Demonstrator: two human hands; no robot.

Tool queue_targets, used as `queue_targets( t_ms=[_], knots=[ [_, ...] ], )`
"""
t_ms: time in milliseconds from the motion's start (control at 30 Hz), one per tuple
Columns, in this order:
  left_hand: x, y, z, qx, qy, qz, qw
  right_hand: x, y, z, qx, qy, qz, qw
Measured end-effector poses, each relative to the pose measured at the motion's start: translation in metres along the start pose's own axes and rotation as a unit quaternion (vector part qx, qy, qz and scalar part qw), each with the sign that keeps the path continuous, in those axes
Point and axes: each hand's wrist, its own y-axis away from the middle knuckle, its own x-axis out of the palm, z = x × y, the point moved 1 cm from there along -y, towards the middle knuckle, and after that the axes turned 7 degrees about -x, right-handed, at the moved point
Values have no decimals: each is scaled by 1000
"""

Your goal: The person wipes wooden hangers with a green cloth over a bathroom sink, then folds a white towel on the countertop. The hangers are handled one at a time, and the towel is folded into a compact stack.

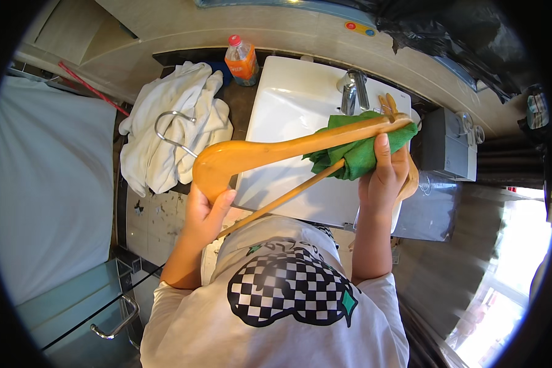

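Note:
Above a white washbasin (285, 101) I hold a wooden clothes hanger (267, 152) by both ends, its metal hook pointing left. My left hand (207, 214) grips the curved middle of the hanger near the hook. A crumpled green cloth (356, 158) lies against the far arm of the hanger, and my right hand (386, 170) presses it there, thumb toward me. The hanger's round trouser bar slants from the cloth down to my left wrist. More wooden hangers (410, 184) show partly behind my right hand at the basin's right side.
A chrome tap (353, 89) stands at the basin's back. To the left are a heap of white cloth (175, 124) and an orange-labelled plastic bottle (241, 62). A grey box (446, 145) is on the right; a glass door with a metal handle (119, 322) is lower left.

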Motion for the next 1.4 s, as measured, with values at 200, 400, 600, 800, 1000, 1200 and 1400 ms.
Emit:
queue_targets(
  t_ms=[200, 400, 600, 800, 1000, 1200, 1400],
  knots=[
    [-19, 5, -7, -65, -24, -65, 995, -37, 1, 0, -13, 13, -102, 995],
    [-33, 9, -26, -52, 72, 36, 995, -73, 9, 46, -39, 75, -151, 985],
    [43, -9, -52, -17, 125, 171, 977, -70, 50, 64, 4, 317, 142, 938],
    [143, -39, -65, -27, 222, 312, 923, -55, 77, 92, -2, 381, 238, 893],
    [250, -50, -33, -55, 276, 360, 890, -84, 101, 90, -2, 445, 115, 888],
    [330, -43, 9, -46, 253, 254, 932, -118, 111, 84, 78, 466, -48, 880],
    [357, -35, 57, -40, 84, 267, 959, -171, 115, 74, 152, 425, -78, 889]
  ],
)
